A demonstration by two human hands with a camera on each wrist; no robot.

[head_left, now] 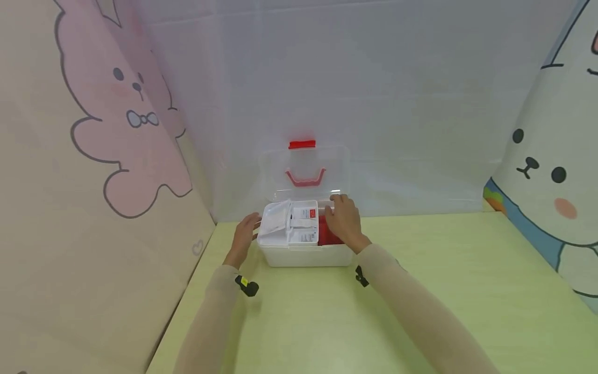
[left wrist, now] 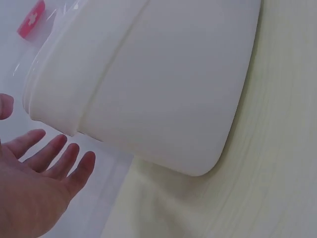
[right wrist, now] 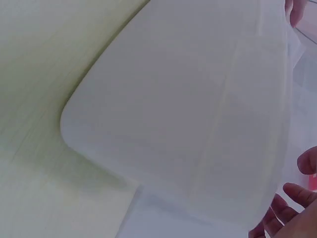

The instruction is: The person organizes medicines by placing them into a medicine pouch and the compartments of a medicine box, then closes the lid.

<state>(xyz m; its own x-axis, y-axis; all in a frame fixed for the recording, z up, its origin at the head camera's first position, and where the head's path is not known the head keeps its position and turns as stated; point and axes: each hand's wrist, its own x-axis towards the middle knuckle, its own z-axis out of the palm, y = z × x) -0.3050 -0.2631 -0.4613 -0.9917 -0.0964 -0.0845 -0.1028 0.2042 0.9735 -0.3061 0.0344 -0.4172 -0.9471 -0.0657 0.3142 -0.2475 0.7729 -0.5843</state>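
Observation:
A white box (head_left: 306, 257) stands on the table with its clear lid raised at the back. A white tray (head_left: 263, 240) in its left part holds white packets (head_left: 276, 215) and printed packets (head_left: 303, 223). Red material (head_left: 325, 234) shows in the right part, partly behind my right hand. My left hand (head_left: 243, 236) is beside the box's left end; its fingers are spread and relaxed in the left wrist view. Over the right rear rim lies my right hand (head_left: 344, 221), thumb apart from loosely bent fingers; whether it touches the rim I cannot tell.
The clear lid (head_left: 275, 169) has a red handle (head_left: 306, 182) and a red latch (head_left: 301, 144), and stands near the white curtain (head_left: 374, 104). A printed curtain (head_left: 93, 259) borders the light green table (head_left: 420, 270) at the left. Another printed curtain (head_left: 523, 208) hangs at the right.

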